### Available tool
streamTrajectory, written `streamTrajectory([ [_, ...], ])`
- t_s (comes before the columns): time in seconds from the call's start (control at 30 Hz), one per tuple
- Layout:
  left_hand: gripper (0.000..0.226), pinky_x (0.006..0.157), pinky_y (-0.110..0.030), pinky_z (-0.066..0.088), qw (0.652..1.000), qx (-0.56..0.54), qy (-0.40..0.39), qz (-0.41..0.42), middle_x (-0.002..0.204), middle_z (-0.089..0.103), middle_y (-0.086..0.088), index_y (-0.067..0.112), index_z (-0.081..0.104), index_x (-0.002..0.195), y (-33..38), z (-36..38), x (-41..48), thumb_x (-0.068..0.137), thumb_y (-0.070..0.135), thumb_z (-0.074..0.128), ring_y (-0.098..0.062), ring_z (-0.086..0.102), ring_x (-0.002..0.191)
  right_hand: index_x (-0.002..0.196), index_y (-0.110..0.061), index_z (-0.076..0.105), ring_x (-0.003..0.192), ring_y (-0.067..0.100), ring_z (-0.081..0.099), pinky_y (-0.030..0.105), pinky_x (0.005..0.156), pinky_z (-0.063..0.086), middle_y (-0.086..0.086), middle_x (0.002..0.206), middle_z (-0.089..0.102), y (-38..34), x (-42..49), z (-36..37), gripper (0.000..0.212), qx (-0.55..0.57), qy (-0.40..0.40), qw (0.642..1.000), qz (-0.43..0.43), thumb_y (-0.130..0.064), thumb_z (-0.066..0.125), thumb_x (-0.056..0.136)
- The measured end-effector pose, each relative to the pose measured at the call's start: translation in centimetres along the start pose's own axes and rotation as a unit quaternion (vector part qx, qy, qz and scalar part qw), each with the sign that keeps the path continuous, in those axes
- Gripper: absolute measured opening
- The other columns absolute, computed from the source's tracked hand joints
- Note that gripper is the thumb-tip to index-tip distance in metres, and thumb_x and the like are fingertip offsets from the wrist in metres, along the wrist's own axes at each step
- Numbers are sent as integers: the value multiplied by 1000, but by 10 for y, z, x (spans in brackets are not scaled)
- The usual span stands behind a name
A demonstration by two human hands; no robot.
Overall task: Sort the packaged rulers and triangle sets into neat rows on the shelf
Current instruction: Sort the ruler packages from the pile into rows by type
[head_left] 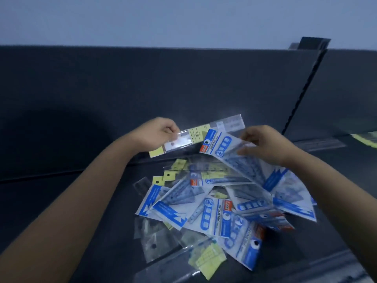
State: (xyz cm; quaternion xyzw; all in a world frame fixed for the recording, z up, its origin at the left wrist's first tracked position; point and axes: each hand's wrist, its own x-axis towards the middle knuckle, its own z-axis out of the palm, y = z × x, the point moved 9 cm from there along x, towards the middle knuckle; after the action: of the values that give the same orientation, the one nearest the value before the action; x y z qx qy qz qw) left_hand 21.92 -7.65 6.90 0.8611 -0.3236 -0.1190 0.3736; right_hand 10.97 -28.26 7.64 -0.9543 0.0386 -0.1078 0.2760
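Observation:
My left hand [158,130] grips the near end of a clear ruler pack with a yellow header card [195,133], held above the shelf and slanting up to the right. My right hand [265,144] pinches a blue-and-white triangle set pack [226,149] marked GEOMETRIC, lifted over the heap, its lower part drooping down to the right. Below both hands lies a jumbled pile of blue triangle packs [216,211] mixed with clear yellow-carded ruler packs [208,260] on the dark shelf [61,201].
The shelf's dark back panel [142,82] rises behind the hands. A slotted upright [304,92] divides it at the right. More clear packs [318,142] and a yellow one [365,139] lie flat at the far right. A pale wall shows above.

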Motion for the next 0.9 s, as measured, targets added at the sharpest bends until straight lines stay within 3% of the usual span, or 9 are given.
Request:
streamTrajectory([
  [0.07, 10, 80, -29, 46, 999, -23, 9, 29, 89, 68, -2, 8, 67, 99, 33, 14, 7, 94, 14, 60, -12, 59, 83, 74, -14, 63, 72, 13, 64, 28, 68, 48, 4, 80, 71, 15, -21, -21, 16, 19, -23, 1000, 10, -11, 78, 73],
  [0.17, 8, 65, -23, 44, 997, -31, -27, 62, 82, 68, 2, 11, 68, 97, 82, 60, 17, 92, 14, 62, -6, 58, 74, 73, -17, 64, 62, -2, 60, 16, 59, 44, -8, 75, 69, 47, -56, -48, 12, -5, -69, 997, 25, -14, 74, 78],
  [0.27, 8, 58, -14, 42, 994, -34, -65, 80, 73, 64, 4, 9, 68, 94, 132, 125, 27, 89, 5, 63, 1, 55, 60, 81, -6, 64, 66, 6, 57, 24, 62, 43, -1, 78, 66, 97, -89, -84, 6, -32, -68, 997, 21, -9, 62, 86],
  [0.33, 11, 62, -13, 44, 994, -35, -60, 86, 76, 65, 2, 7, 68, 95, 155, 157, 34, 88, 1, 62, 1, 55, 61, 84, 1, 60, 71, 15, 53, 29, 66, 43, 9, 82, 64, 128, -104, -101, 9, -27, -57, 998, 23, -6, 55, 88],
  [0.4, 11, 68, -18, 44, 994, -37, -50, 85, 81, 65, -2, 5, 68, 98, 183, 199, 44, 89, 1, 62, -2, 56, 69, 76, -2, 53, 71, 15, 47, 31, 62, 37, 6, 74, 54, 166, -126, -123, 13, -28, -44, 998, 20, -6, 53, 88],
  [0.53, 12, 70, -22, 44, 996, -55, -42, 60, 84, 66, -5, 7, 68, 100, 225, 267, 66, 91, 4, 61, -11, 57, 78, 79, -23, 50, 77, 2, 51, 18, 65, 38, -15, 82, 55, 231, -158, -165, 18, -1, 1, 1000, 19, -13, 62, 87],
  [0.6, 10, 71, -19, 46, 996, -61, -44, 43, 82, 66, 0, 15, 68, 97, 242, 293, 78, 92, 9, 61, -9, 59, 77, 89, -18, 55, 83, 3, 58, 16, 68, 41, -13, 93, 62, 260, -167, -185, 15, 37, 14, 999, 35, -16, 69, 84],
  [0.77, 10, 71, -18, 47, 997, -58, -52, 30, 82, 67, 3, 16, 69, 97, 275, 340, 122, 92, 13, 60, -7, 61, 79, 79, -11, 64, 79, 22, 66, 36, 75, 50, 5, 84, 70, 318, -166, -221, 12, 74, 18, 995, 57, -14, 76, 79],
  [0.9, 11, 61, -5, 45, 994, -77, -62, 46, 82, 67, 5, 13, 69, 99, 298, 370, 170, 91, 11, 62, -3, 62, 76, 77, -8, 69, 67, 9, 66, 27, 67, 52, -1, 75, 72, 368, -156, -231, 15, 100, -2, 990, 96, -17, 80, 74],
])
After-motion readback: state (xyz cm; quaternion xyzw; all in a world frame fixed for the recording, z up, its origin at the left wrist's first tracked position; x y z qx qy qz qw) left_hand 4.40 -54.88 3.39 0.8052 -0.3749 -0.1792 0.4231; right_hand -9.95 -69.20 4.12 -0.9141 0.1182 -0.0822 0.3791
